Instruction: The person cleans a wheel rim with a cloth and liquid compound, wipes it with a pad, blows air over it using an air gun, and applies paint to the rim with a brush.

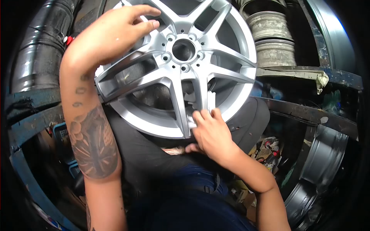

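A silver alloy wheel rim [177, 82] with paired spokes leans over my lap, its face toward me. At the upper left, my left hand [119, 32] lies over the rim's edge, thumb and index finger stretched out and apart. Its other fingers are mostly hidden. My right hand [210, 133] is at the bottom of the rim, fingers curled against the lower spokes. A white, cloth-like piece [211, 101] shows at these fingertips and behind the spoke; its exact kind is unclear. The right thumb sits below the rim's lower edge.
Stacked wheel barrels [271, 36] stand on the shelf at the upper right. More silver rims [322, 154] are at the lower right. A dark glossy barrel [40, 50] stands at the left. Blue metal frame bars [38, 104] flank both sides. Mixed litter [268, 150] lies low on the right.
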Motion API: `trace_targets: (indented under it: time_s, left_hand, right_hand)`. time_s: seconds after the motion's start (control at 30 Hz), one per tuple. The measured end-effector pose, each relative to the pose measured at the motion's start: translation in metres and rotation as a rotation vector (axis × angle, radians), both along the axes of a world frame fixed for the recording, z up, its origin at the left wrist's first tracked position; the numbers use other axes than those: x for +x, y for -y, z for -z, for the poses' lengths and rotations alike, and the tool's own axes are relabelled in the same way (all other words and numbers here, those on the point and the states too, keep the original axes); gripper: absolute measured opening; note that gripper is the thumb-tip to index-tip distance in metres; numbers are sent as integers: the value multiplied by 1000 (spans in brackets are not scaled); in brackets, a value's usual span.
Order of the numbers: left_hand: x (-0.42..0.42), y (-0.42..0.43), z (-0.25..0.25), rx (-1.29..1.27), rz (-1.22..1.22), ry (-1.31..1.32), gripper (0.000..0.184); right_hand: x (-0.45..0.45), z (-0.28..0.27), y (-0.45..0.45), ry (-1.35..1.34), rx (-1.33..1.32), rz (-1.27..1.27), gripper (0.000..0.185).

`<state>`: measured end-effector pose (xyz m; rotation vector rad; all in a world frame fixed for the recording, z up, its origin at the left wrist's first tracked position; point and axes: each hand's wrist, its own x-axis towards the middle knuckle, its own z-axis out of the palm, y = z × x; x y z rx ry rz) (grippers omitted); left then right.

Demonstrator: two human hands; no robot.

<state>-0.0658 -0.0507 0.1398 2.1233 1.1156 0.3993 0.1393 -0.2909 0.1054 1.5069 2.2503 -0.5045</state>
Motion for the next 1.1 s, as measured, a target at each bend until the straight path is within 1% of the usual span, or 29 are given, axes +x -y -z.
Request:
trace_targets:
  time_s: [0.07,0.17,0.2,0.23,0.3,0.37,0.4,0.43,0.5,0.53,0.57,0.63,0.67,0.7,0.73,0.77,0.8,0.83,0.87,0.9,0.97,1.03,1.07,1.1]
  left_hand:
    - [2,7,-3,-34,-40,-3,40]
    - [-1,-2,-1,-53,-25,-9,41]
    - [-1,-10,1,-24,20,-40,41]
    - [1,-7,-1,-39,-13,-44,41]
    - [-3,-4,7,0,-8,24,42]
    - [-3,-5,0,-84,-20,-41,44]
    - [-3,-11,2,-66,27,-17,46]
    - [-2,-15,3,-59,43,-19,46]
    - [0,-8,10,-94,6,91,45]
    - [-1,-6,8,-109,6,62,45]
    - [-2,-9,1,-89,42,-66,44]
    - [1,-10,6,-118,26,18,42]
    - [3,-8,6,-117,42,43,42]
    - [4,-7,5,-116,53,69,42]
    - [5,-4,4,-129,63,97,39]
    - [2,-8,6,-122,49,47,38]
    - [2,-11,8,-136,43,-7,36]
    - [3,-12,6,-173,77,29,34]
    - [4,-14,2,-212,110,65,33]
    - [4,-16,6,-44,147,45,33]
    - [4,-10,13,23,79,120,33]
    - [6,-7,7,-119,52,74,32]
    - [11,-3,1,-131,52,37,32]
    - [16,-4,-1,-136,78,21,32]
  right_hand:
    - [-3,-14,1,-24,-37,-12,57]
    - [0,10,-11,-14,-18,35,59]
    - [-2,7,-3,22,16,-6,61]
    - [-3,0,2,18,11,-13,62]
    - [-6,-16,1,-49,-40,28,63]
    - [0,4,-4,-89,54,90,66]
    - [1,10,-4,-100,69,80,68]
    - [-1,7,0,-54,103,28,70]
    - [-5,-9,6,-62,4,21,71]
    - [-5,-7,5,-89,23,27,72]
    - [-2,3,3,-109,96,38,73]
    - [5,14,-5,-103,47,49,73]
    - [3,10,1,-67,67,-6,73]
    - [1,0,6,-100,63,-18,73]
    - [0,-2,1,-105,38,0,72]
    - [-1,-2,1,-112,-1,17,72]
    - [1,8,1,-88,28,23,71]
    - [3,20,-2,-60,74,32,71]
    - [0,16,8,-106,148,11,70]
    - [-1,13,16,-102,139,17,69]
    - [-1,-1,28,-130,104,113,68]
    - [-1,15,21,-157,142,112,64]
    - [1,22,14,-127,121,99,58]
    - [5,18,14,-166,92,105,57]
